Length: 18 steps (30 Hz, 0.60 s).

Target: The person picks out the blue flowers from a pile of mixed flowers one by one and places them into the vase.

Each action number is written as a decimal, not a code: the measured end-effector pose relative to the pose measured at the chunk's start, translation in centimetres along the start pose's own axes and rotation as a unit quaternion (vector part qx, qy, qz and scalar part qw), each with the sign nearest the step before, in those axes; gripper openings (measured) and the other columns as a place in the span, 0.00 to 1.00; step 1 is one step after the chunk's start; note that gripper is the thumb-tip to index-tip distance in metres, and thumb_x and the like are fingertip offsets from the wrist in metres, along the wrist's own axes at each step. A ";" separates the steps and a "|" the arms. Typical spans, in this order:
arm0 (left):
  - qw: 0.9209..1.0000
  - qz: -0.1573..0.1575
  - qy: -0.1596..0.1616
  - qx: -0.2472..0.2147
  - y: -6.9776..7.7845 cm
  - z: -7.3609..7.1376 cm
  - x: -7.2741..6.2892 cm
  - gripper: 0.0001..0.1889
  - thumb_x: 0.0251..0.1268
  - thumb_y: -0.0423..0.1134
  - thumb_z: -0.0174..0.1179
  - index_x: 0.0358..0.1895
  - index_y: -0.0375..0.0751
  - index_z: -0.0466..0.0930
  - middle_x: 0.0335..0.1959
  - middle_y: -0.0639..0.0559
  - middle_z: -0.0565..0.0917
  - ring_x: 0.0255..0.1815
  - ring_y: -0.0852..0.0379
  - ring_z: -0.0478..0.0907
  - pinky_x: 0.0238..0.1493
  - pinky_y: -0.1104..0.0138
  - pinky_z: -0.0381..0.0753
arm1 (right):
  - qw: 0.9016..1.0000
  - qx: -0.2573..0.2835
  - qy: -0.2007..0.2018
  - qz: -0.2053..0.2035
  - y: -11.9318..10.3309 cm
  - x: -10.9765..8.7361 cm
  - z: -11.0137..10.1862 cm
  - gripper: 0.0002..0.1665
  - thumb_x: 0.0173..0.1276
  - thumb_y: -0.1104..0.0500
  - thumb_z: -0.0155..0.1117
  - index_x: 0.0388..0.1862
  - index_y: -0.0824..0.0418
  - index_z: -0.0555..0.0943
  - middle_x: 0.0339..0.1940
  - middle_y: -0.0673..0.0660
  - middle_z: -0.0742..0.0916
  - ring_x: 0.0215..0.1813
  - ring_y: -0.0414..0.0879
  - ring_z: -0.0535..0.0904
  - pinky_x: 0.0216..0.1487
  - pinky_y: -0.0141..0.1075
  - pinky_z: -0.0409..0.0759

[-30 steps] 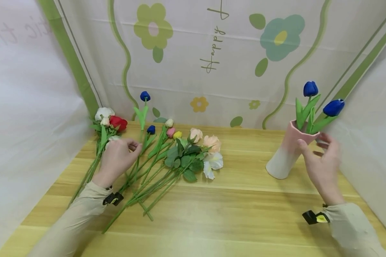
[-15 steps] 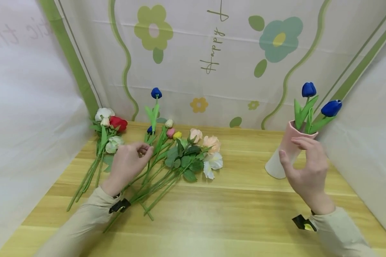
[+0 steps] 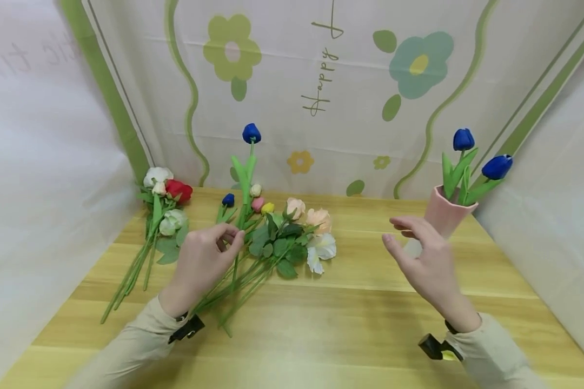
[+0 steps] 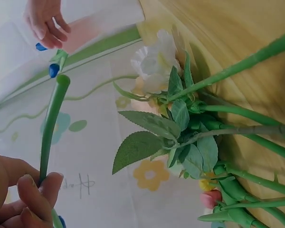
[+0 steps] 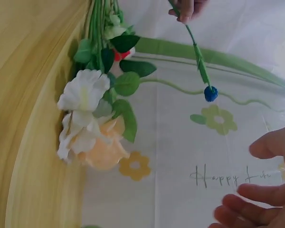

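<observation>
In the head view my left hand [image 3: 206, 263] pinches the green stem of a blue tulip [image 3: 251, 133], which stands upright above the loose flowers. The left wrist view shows the stem [image 4: 51, 128] between thumb and fingertips, its cut end sticking out past them. My right hand [image 3: 425, 263] holds nothing; its fingers are apart and gently bent, in front of the pink and white vase [image 3: 445, 213]. Two blue tulips [image 3: 497, 167] lean in that vase, whose lower part is mostly hidden by the hand.
On the wooden table [image 3: 321, 335] lie peach roses [image 3: 319, 220], a white flower [image 3: 322, 247], another blue tulip [image 3: 228, 200] and small pink and yellow tulips. Farther left is a bunch with a red rose [image 3: 178, 190]. A printed cloth [image 3: 272, 97] hangs behind.
My left hand has moved right and lifted the blue tulip a little higher. My right hand has drawn left, away from the vase's rim.
</observation>
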<state>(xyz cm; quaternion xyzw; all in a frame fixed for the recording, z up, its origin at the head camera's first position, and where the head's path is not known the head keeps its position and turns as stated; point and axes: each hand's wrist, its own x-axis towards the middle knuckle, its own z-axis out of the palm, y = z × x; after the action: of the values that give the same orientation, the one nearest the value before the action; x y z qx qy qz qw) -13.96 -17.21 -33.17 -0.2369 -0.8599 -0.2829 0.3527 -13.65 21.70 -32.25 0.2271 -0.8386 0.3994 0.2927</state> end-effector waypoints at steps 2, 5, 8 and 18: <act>1.000 -0.001 0.000 -0.005 0.2 0.1 -0.2 0.02 0.57 0.29 0.68 0.29 0.37 0.85 0.21 0.53 0.84 0.16 0.67 0.73 0.17 0.70 0.72 | 0.995 0.058 -0.059 0.063 -0.7 0.0 0.2 0.18 0.67 0.62 0.69 0.55 0.64 0.81 0.51 0.56 0.84 0.50 0.49 0.80 0.51 0.30 0.76; 1.000 -0.001 -0.002 -0.013 0.4 0.2 -0.2 0.02 0.57 0.29 0.67 0.30 0.38 0.85 0.21 0.54 0.83 0.16 0.67 0.73 0.18 0.70 0.72 | 0.966 0.154 -0.135 0.160 -1.7 0.1 0.7 0.19 0.73 0.56 0.63 0.57 0.65 0.80 0.52 0.56 0.84 0.52 0.49 0.81 0.50 0.33 0.78; 1.000 0.006 -0.003 -0.017 0.6 0.3 -0.2 0.02 0.57 0.29 0.68 0.29 0.38 0.85 0.21 0.55 0.83 0.16 0.67 0.72 0.17 0.70 0.72 | 0.937 0.217 -0.177 0.207 -2.5 0.4 1.5 0.21 0.73 0.54 0.62 0.58 0.67 0.79 0.53 0.59 0.84 0.54 0.53 0.80 0.51 0.37 0.79; 0.999 0.022 -0.009 -0.029 1.9 1.2 -1.0 0.02 0.57 0.31 0.68 0.28 0.40 0.85 0.20 0.57 0.82 0.16 0.68 0.71 0.18 0.73 0.71 | 0.840 0.397 -0.240 0.283 -5.1 1.1 4.7 0.23 0.73 0.57 0.62 0.58 0.72 0.77 0.57 0.68 0.81 0.56 0.60 0.78 0.55 0.49 0.77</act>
<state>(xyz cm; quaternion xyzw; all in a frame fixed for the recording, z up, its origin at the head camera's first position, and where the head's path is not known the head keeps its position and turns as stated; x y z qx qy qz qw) -12.74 -15.26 -34.01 -0.2683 -0.8492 -0.2978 0.3437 -12.76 14.85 -31.20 0.1650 -0.6801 0.6965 -0.1586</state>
